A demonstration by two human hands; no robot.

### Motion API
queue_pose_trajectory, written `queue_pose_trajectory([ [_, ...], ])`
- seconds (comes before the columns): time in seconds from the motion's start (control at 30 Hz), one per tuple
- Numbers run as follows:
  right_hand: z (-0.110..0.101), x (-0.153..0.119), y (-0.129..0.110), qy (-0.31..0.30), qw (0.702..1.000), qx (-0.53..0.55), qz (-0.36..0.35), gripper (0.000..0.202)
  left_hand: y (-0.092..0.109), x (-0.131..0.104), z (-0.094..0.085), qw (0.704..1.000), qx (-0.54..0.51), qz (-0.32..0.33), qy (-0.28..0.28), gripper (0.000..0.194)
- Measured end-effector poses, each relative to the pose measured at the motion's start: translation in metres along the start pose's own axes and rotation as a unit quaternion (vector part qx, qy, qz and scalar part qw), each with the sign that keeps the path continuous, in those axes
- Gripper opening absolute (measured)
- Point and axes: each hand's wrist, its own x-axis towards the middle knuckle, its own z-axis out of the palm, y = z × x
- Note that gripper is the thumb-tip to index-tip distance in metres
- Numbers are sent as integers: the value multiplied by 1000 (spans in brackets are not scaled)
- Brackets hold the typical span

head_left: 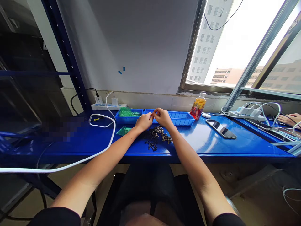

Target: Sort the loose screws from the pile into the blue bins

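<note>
Fingertips of my left hand [144, 122] and my right hand [163, 117] meet in a pinch in front of the middle blue bin [147, 111]. Whatever they hold between them is too small to make out. Just below, on the blue table [190, 142], lies a loose pile of small screws [157, 131]. Several longer dark screws [152, 146] lie at its near side. Left of my left hand, a small green plastic bag [123, 130] rests flat. More green bags [128, 111] fill the left blue bin [129, 120]. Beside my right hand stands the right blue bin [181, 119].
A drink bottle [198, 106] stands right of the bins, near a white mouse-like object [206, 115] and a phone [221, 129]. A white cable [112, 138] loops across the left side. Power strips [109, 107] lie at the back. Another person's hand [290, 119] shows far right.
</note>
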Motion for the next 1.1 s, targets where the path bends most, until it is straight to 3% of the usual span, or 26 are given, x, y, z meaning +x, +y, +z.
queue_pose_trajectory([
  [1.1, 3, 2, 5, 9, 1000, 4, -8, 9, 0, 1, -1, 1000, 0, -3, 0, 29],
])
